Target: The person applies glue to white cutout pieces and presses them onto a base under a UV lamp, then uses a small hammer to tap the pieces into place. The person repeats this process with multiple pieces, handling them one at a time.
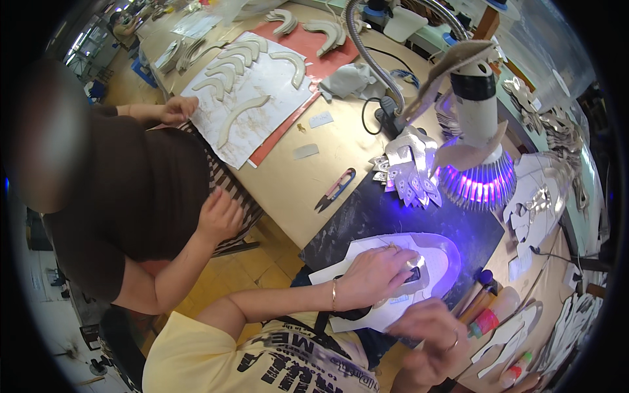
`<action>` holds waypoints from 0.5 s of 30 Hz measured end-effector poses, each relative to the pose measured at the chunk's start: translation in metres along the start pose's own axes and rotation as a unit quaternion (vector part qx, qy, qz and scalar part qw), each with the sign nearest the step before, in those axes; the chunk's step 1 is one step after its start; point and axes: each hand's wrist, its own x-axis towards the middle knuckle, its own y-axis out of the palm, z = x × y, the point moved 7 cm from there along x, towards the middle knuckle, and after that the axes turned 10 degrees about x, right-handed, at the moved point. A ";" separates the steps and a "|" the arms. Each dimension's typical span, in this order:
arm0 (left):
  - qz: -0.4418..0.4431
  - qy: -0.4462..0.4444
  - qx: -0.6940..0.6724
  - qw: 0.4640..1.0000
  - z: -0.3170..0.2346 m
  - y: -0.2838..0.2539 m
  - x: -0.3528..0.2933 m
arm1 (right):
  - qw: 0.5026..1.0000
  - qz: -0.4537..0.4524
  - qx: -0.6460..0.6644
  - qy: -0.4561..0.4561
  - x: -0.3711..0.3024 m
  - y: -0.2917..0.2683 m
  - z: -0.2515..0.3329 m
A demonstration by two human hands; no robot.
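Note:
A white, flat cut piece (pixel 432 262) with a rounded end lies on the black mat under a lamp's purple light. My left hand (pixel 373 275), with a bracelet at the wrist, rests on it with bent fingers pressed together. At those fingertips is a small shiny silvery piece (pixel 416 263) with a dark part, and the fingers partly cover it. Over the near right edge of the white piece hovers my right hand (pixel 429 334), a ring on one finger. Motion smears its fingers, and I see nothing clearly in them.
Thread snips (pixel 335 190) lie left of the black mat (pixel 344 223). A lamp (pixel 478 177) on a flexible neck stands by stacked silvery pieces (pixel 409 167). Glue bottles (pixel 485 321) stand at right. A co-worker (pixel 151 190) sits left, by curved strips (pixel 242 118) on white paper.

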 end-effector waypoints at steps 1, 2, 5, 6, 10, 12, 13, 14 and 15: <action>0.001 0.000 -0.001 1.000 0.000 0.000 0.000 | 0.998 0.012 0.056 -0.009 0.004 0.008 0.007; 0.003 0.000 -0.002 1.000 0.000 0.000 0.000 | 0.994 0.025 0.110 0.000 0.008 0.013 0.011; 0.000 0.007 -0.005 1.000 0.000 -0.001 0.001 | 0.970 0.049 0.237 -0.001 0.015 0.024 0.018; -0.001 0.007 -0.003 1.000 0.000 -0.001 0.001 | 0.965 0.049 0.258 -0.019 0.017 0.026 0.019; 0.003 -0.006 -0.011 1.000 0.003 -0.002 0.001 | 0.941 0.088 0.318 -0.069 0.019 0.027 0.022; -0.005 -0.013 -0.008 1.000 0.004 -0.005 0.003 | 0.948 0.104 0.294 -0.057 0.019 0.023 0.024; -0.013 -0.016 -0.005 1.000 0.004 -0.007 0.004 | 0.956 0.109 0.270 -0.043 0.019 0.021 0.025; -0.019 -0.018 -0.001 1.000 0.004 -0.010 0.005 | 0.955 0.132 0.265 -0.032 0.017 0.021 0.025; -0.012 -0.025 -0.001 1.000 0.004 -0.010 0.005 | 0.953 0.153 0.260 -0.021 0.015 0.020 0.024</action>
